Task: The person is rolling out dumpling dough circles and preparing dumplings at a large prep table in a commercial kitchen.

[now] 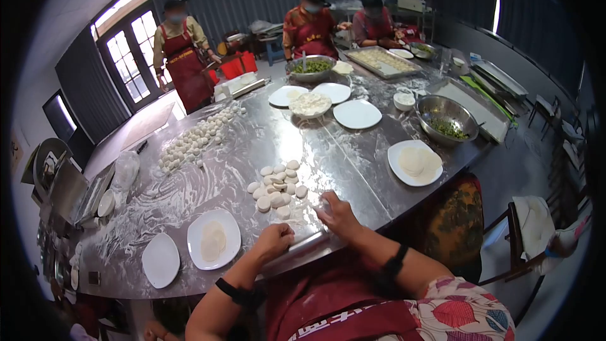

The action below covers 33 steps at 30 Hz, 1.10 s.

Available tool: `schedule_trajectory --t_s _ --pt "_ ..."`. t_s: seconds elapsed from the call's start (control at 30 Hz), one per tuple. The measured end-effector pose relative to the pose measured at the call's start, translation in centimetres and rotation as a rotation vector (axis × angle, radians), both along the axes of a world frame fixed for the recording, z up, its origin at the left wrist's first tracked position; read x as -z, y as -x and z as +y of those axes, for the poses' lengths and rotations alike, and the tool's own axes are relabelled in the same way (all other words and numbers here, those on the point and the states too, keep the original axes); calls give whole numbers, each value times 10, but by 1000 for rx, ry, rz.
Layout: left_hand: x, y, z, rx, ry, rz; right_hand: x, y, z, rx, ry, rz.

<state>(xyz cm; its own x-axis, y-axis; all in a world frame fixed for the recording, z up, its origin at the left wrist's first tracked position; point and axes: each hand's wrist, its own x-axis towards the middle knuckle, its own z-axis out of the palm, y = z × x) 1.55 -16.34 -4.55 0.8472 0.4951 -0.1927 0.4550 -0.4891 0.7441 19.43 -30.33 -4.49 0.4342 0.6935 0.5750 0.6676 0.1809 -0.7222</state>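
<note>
My left hand (276,241) is closed near the front edge of the steel table (252,132), fingers curled in. What it holds, if anything, is hidden. To its right my right hand (341,217) is also closed, with a small pale patch at its fingertips that I cannot make out. Between the hands a light strip runs along the table edge; it may be a rolling pin or only a reflection. Just beyond them lies a cluster of flattened dough pieces (276,187), several touching or overlapping. Loose flour dusts the metal around.
A plate with dough wrappers (214,240) and a bare white plate (161,261) stand left. Many dough balls (196,141) lie farther back. A bowl of green filling (447,121) and a wrapper plate (415,163) are right. A flour bowl (310,105) sits mid-table; aproned people stand beyond.
</note>
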Motion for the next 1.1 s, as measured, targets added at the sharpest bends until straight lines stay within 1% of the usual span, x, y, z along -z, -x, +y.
schedule_trajectory --t_s 0.1,0.13,0.17,0.2,0.23,0.3,0.33,0.43,0.47,0.5,0.57,0.6,0.63,0.67,0.7,0.77,0.8,0.83,0.87,0.9,1.0,1.07,1.1 --pt "-26 -11 -9 9 -264 82 -6 -4 26 1 45 3" --pt "-26 -15 -9 11 -246 35 -8 -4 27 -10 81 21" --pt "-23 -16 -7 54 -230 49 -10 -5 27 -21 117 37" --pt "-19 -17 -3 96 -215 61 -6 -4 21 -1 44 3" --pt "-15 -18 0 138 -199 72 -3 -1 12 9 36 -3" --pt "-5 -9 5 90 -201 16 0 5 -13 25 19 -17" --pt "0 -5 7 65 -202 -10 0 8 -24 12 69 10" --pt "12 3 8 -60 -1 9 0 7 -18 4 33 25" --pt "-2 2 0 -40 -59 6 0 3 -4 41 -48 -66" --pt "-7 -2 -1 -32 -98 30 5 -3 10 33 18 -52" --pt "-17 -11 0 -16 -181 72 1 -7 30 23 54 -68" --pt "-20 -16 -2 -4 -205 64 1 -7 33 27 14 -104" --pt "-22 -18 -5 27 -200 -5 4 -7 33 41 -20 -127" --pt "-12 -16 -7 80 -157 0 1 -3 12 -18 13 -26" --pt "-5 -17 1 96 -137 -36 -3 0 -3 -48 135 76" --pt "-6 -7 -1 -22 -103 -67 -1 9 -28 -41 94 74" --pt "-1 -3 3 -95 110 -23 2 8 -28 -13 18 18" --pt "-12 -1 -7 -158 268 -18 5 7 -23 10 -53 -39" --pt "-8 0 -8 -127 159 -7 6 7 -16 30 -126 -96" --pt "-6 2 -6 -94 43 0 5 2 -3 19 -69 -71" --pt "-6 -7 2 -38 -89 38 1 -6 27 -14 -13 -34" --pt "-2 -11 7 -3 -53 7 -1 -7 31 -58 -18 11" --pt "-1 -14 9 14 -33 -11 0 -5 26 -34 -32 -16"
